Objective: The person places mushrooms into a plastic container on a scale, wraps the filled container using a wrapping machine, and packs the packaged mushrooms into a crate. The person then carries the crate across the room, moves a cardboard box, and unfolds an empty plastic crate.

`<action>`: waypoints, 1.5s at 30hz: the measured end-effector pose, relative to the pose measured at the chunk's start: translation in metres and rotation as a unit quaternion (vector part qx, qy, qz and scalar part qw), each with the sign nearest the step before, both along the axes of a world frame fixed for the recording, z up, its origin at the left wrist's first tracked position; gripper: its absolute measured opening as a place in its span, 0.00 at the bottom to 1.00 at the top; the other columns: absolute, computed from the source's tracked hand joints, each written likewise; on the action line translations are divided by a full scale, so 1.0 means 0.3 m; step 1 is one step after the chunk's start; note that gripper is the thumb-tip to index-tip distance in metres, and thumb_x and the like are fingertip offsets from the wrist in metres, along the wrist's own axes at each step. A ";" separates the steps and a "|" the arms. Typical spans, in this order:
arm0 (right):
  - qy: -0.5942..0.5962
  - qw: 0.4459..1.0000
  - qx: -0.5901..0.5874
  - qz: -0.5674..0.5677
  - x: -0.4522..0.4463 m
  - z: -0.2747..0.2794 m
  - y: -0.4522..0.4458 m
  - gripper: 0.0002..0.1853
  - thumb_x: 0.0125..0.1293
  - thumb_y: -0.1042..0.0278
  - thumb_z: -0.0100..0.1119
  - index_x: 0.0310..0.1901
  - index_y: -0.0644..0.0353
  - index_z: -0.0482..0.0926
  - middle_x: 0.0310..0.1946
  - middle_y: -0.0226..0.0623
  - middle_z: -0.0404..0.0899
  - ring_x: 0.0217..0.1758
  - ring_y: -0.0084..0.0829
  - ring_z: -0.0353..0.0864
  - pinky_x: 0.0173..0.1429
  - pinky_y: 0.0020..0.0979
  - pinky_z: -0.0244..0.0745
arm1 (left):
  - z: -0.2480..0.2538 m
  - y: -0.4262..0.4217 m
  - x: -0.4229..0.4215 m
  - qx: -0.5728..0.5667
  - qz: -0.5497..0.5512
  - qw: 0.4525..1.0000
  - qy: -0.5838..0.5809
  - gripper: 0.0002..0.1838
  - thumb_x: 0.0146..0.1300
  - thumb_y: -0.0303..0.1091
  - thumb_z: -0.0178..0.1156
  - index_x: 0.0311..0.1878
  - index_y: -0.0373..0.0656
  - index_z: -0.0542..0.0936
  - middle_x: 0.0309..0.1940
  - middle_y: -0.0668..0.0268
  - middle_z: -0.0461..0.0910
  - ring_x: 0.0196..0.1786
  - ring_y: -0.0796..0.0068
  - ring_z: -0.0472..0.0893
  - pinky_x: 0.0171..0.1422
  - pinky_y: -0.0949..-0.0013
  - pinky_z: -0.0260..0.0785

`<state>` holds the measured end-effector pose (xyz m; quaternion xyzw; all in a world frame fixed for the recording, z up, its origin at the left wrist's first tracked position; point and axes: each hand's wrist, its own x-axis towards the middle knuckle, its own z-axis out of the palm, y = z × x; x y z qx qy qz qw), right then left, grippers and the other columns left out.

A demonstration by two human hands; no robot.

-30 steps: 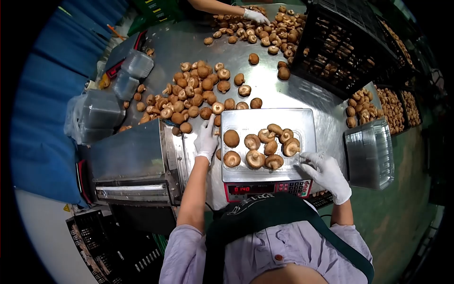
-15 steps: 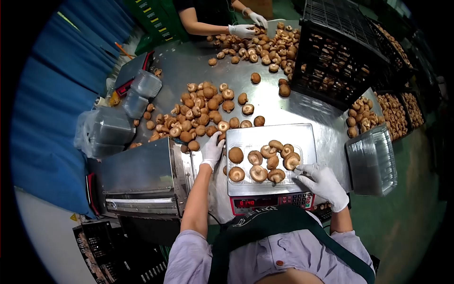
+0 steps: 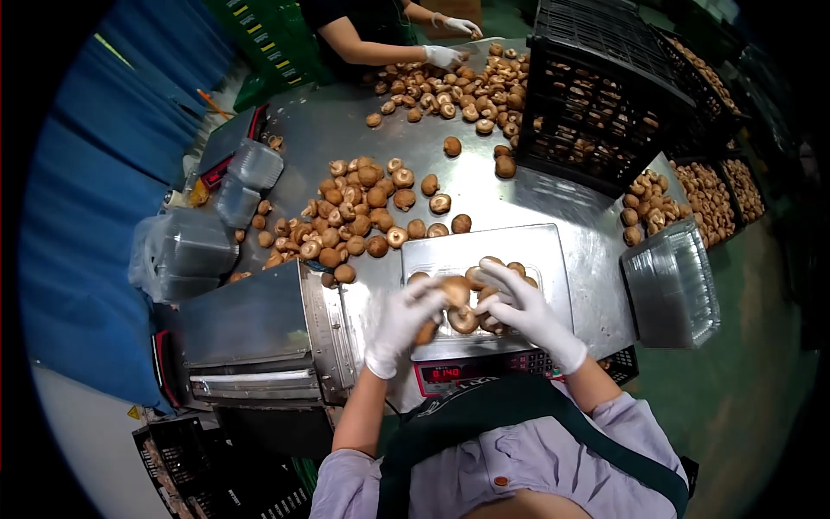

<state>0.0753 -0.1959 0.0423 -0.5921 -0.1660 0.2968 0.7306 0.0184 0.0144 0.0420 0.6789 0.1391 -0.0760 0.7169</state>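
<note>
A scale (image 3: 553, 259) with a metal plate and a red display reading 0140 bears a clear plastic tray with several brown mushrooms (image 3: 463, 320). My left hand (image 3: 399, 324), in a white glove, is over the tray's left side, its fingers closed on a mushroom (image 3: 453, 291) that is somewhat blurred. Over the right part of the tray is my right hand (image 3: 527, 310), also gloved, with its fingers apart above the mushrooms. Both hands partly hide the tray and what lies in it.
Mushroom heaps (image 3: 346, 212) lie on the metal table (image 3: 324, 112). A co-worker's gloved hand (image 3: 443, 57) is at the far heap. Black crates (image 3: 596, 112) stand at back right, stacked clear trays (image 3: 670, 285) at right and more (image 3: 194, 246) at left, beside a metal machine (image 3: 242, 316).
My left hand has moved from the left edge of the scale to over the tray and has a mushroom. My right hand has moved inward from the tray's right edge.
</note>
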 end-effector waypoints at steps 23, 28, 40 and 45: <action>-0.375 0.892 -0.187 -0.169 -0.072 -0.145 -0.232 0.20 0.53 0.77 0.60 0.51 0.63 0.76 0.58 0.47 0.72 0.67 0.46 0.64 0.69 0.39 0.58 | -0.118 -0.081 0.016 0.468 -0.014 0.868 -0.166 0.28 0.65 0.53 0.50 0.62 0.46 0.69 0.65 0.55 0.62 0.71 0.57 0.55 0.74 0.46 0.31; -0.268 0.917 -0.162 -0.248 -0.048 -0.160 -0.299 0.19 0.57 0.80 0.56 0.52 0.64 0.75 0.56 0.46 0.73 0.64 0.39 0.69 0.67 0.34 0.63 | -0.033 0.000 -0.016 0.366 0.147 0.899 -0.189 0.20 0.69 0.42 0.50 0.56 0.39 0.74 0.61 0.52 0.68 0.63 0.58 0.68 0.68 0.63 0.57; -0.432 0.845 -0.299 -0.102 -0.073 -0.105 -0.294 0.26 0.44 0.71 0.72 0.48 0.61 0.78 0.48 0.44 0.76 0.59 0.43 0.71 0.63 0.39 0.66 | -0.118 0.124 -0.135 0.330 0.225 0.905 -0.148 0.14 0.65 0.36 0.55 0.49 0.37 0.79 0.51 0.54 0.76 0.57 0.61 0.74 0.63 0.66 0.61; -0.439 0.817 -0.341 -0.153 -0.106 -0.172 -0.262 0.20 0.44 0.68 0.73 0.42 0.59 0.79 0.46 0.44 0.77 0.56 0.43 0.72 0.57 0.40 0.68 | -0.149 0.114 -0.143 0.350 0.194 0.906 -0.133 0.13 0.64 0.33 0.55 0.48 0.37 0.79 0.52 0.54 0.76 0.57 0.60 0.74 0.63 0.65 0.63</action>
